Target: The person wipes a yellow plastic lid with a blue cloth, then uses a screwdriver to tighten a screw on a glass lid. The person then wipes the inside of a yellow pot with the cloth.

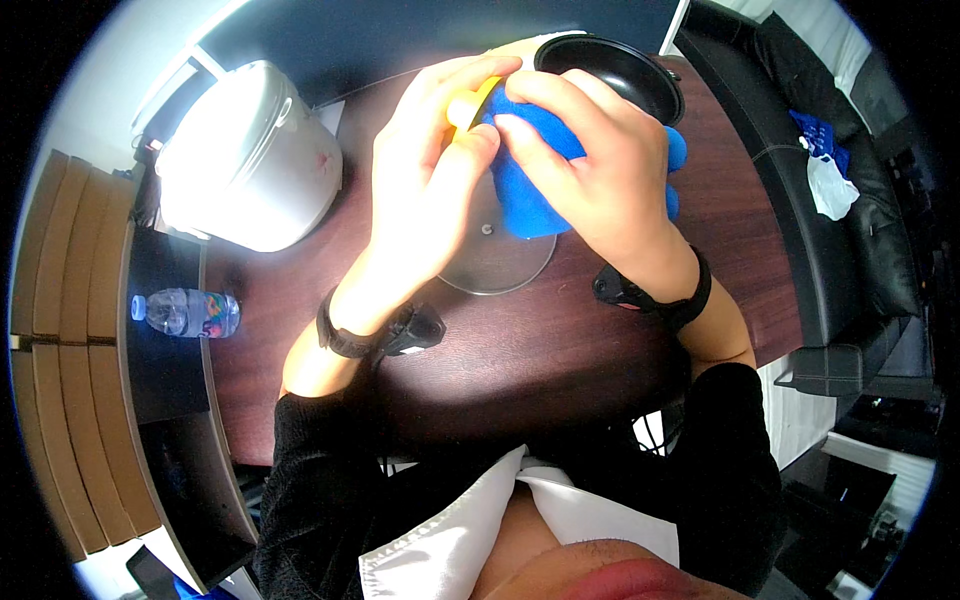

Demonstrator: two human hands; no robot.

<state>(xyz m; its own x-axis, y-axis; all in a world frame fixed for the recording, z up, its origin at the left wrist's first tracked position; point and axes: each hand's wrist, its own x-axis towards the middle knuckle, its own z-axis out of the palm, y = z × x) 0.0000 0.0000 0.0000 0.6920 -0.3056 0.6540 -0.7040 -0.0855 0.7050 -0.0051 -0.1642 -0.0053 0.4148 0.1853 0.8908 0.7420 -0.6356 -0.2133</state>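
Both hands are raised over the table and close together. My left hand [425, 165] is closed on a yellow piece [464, 108] with a rounded edge; its kind I cannot make out. Against it, my right hand [590, 150] grips a soft-looking blue thing [530, 205], thumb and forefinger bent over its top. Two rounded blue ends [675, 148] show past the right wrist. Whether the yellow and blue parts are joined is hidden by the fingers. Beneath the hands lies a round glass lid [500, 268] with a small knob, partly covered.
A black pan [610, 75] stands behind the right hand. A white rice cooker [250, 155] occupies the table's far left, with a water bottle [190, 313] lying on its side nearer to me. To the right is a black sofa [800, 200] bearing a white and blue bag [830, 185].
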